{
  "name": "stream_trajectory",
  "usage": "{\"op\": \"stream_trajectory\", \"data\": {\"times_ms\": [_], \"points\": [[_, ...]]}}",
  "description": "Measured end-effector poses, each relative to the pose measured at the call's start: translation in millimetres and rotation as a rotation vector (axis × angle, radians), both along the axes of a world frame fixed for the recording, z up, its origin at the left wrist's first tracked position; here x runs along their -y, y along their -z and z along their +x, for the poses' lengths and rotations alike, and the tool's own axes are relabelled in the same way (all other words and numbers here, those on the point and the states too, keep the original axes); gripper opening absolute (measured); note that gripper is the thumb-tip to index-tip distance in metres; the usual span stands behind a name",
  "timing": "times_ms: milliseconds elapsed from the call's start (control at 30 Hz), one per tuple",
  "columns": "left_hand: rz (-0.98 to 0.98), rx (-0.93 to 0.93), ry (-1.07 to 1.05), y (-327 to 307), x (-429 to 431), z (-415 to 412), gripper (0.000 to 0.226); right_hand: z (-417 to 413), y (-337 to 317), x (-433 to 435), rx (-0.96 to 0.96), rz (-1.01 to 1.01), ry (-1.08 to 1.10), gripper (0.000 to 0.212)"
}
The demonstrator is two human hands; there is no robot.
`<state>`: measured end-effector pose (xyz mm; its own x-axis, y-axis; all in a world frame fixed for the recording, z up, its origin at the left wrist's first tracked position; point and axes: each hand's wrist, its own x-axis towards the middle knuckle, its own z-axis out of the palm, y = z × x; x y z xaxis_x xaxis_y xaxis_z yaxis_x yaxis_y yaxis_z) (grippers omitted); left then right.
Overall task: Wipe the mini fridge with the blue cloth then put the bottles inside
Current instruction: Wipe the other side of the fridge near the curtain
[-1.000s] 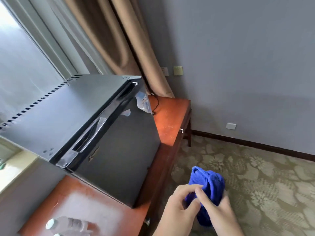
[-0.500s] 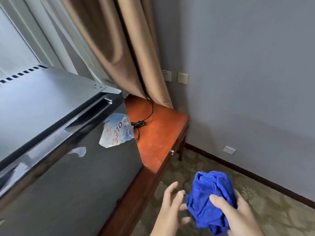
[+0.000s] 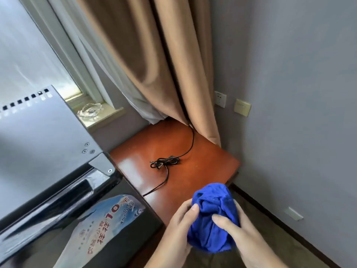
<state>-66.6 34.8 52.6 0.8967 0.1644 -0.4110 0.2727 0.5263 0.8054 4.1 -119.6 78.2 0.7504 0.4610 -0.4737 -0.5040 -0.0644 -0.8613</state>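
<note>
The view is swinging right since half a second ago, the mini fridge [image 3: 44, 151] sliding toward the left edge, and the left hand [image 3: 179, 227], then spread apart from the blue cloth [image 3: 212, 217], is now closing on it; both hands are gripping the bunched cloth low in the frame, the right hand [image 3: 237, 235] pressing its thumb into the folds; the fridge is sitting shut on a red-brown wooden table [image 3: 202, 167], a torn sticker [image 3: 108, 217] showing on its door; a black cord [image 3: 166, 163] is lying coiled on the tabletop beneath tan curtains [image 3: 154, 64].
</note>
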Motion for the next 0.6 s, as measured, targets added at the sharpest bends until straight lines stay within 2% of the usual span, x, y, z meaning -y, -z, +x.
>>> {"op": "stream_trajectory", "data": {"times_ms": [100, 167, 267, 333, 400, 500, 600], "points": [[0.072, -0.04, -0.209, 19, -8, 14, 0.078, 43, 25, -26, -0.245, 0.081, -0.167, 0.064], [0.095, -0.089, -0.337, 22, -6, 21, 0.082, 71, 35, -36, -0.317, 0.066, -0.313, 0.055], [0.137, -0.168, -0.417, 7, 5, 49, 0.063, 123, 32, -48, -0.311, 0.035, -0.511, 0.066], [0.304, -0.249, -0.443, -8, 11, 78, 0.041, 160, 27, -60, -0.247, 0.015, -0.558, 0.053], [0.541, -0.335, -0.542, -25, 11, 110, 0.029, 189, 14, -78, -0.058, -0.015, -0.583, 0.045], [0.897, -0.393, -0.738, -48, 8, 140, 0.045, 213, 1, -111, 0.143, -0.026, -0.666, 0.037], [1.134, -0.357, -0.936, -75, 9, 139, 0.059, 209, -26, -137, 0.259, 0.063, -0.777, 0.035]]}}
